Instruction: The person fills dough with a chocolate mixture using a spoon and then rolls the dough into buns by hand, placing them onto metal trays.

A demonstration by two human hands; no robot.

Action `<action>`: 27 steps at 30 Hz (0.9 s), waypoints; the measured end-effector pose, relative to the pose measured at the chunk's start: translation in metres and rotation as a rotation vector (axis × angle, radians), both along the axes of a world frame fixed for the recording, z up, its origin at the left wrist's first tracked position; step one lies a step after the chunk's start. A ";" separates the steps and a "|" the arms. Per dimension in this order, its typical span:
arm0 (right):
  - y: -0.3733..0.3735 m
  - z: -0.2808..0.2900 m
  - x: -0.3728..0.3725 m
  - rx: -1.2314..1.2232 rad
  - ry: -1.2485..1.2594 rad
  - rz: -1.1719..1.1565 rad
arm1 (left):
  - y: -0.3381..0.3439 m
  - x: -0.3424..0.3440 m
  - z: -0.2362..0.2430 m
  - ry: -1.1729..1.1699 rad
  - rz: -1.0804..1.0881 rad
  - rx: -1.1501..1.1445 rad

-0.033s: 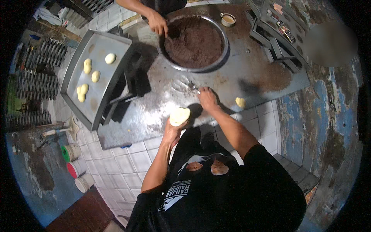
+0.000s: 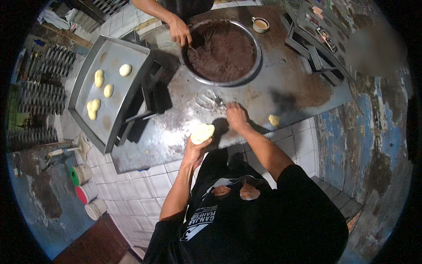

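Observation:
My left hand point(image 2: 194, 151) is closed round a piece of pale yellow dough point(image 2: 201, 132), holding it above the near edge of the metal table point(image 2: 154, 136). My right hand point(image 2: 237, 116) has its fingers curled at the handle of a flat metal utensil point(image 2: 206, 100) lying on the tabletop. A small lump of dough point(image 2: 274, 120) lies to the right of that hand. Beyond my hands is a large metal bowl point(image 2: 257, 53) filled with dark brown crumbly mixture point(image 2: 222, 53).
A tilted tray point(image 2: 107, 53) with several dough balls stands at left; stacked trays point(image 2: 316, 44) at right hold small items. Another person's hand point(image 2: 179, 31) grips a spoon in the bowl. A cup point(image 2: 260, 26) stands behind. Buckets point(image 2: 95, 209) are low at left.
My left hand with the dough has shifted slightly left. The other person's hand has moved a little down at the bowl's left side.

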State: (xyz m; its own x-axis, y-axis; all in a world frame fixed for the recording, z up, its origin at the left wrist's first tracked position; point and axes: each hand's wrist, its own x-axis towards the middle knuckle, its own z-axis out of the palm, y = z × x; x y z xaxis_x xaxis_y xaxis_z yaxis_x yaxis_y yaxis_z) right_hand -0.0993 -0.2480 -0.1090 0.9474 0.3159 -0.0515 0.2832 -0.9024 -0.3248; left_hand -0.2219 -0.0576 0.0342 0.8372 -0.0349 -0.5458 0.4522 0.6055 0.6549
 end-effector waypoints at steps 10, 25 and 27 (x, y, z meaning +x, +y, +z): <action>0.040 0.173 0.119 0.214 0.054 0.269 | 0.081 0.130 0.003 -0.168 0.015 0.296; 0.056 0.156 0.168 0.664 0.429 0.336 | 0.061 0.207 -0.018 -0.307 0.099 0.976; 0.064 0.156 0.125 0.573 -0.034 0.402 | 0.046 0.215 -0.024 -0.359 0.134 1.012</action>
